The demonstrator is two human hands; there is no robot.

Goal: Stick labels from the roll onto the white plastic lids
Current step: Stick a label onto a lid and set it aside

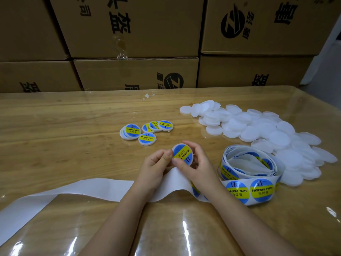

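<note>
The light wooden table (64, 126) lies under a clear, glossy plastic sheet that throws glare. Beside the glossy blue-and-yellow paper label roll (249, 174), the round white plastic lids (258, 132) look matt and translucent. The roll's bare white backing strip (83, 189) is smooth. Behind the table, brown cardboard boxes (132, 26) are matt.

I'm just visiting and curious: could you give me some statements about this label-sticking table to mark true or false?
1. The left hand and right hand together hold one labelled lid. True.
2. The plain white lids are piled left of the hands. False: they lie to the right, beyond the label roll.
3. Finished lids lie on the table beyond the hands. True.
4. The labels are red and green. False: blue and yellow.
5. Cardboard boxes stand stacked behind the table. True.
</note>
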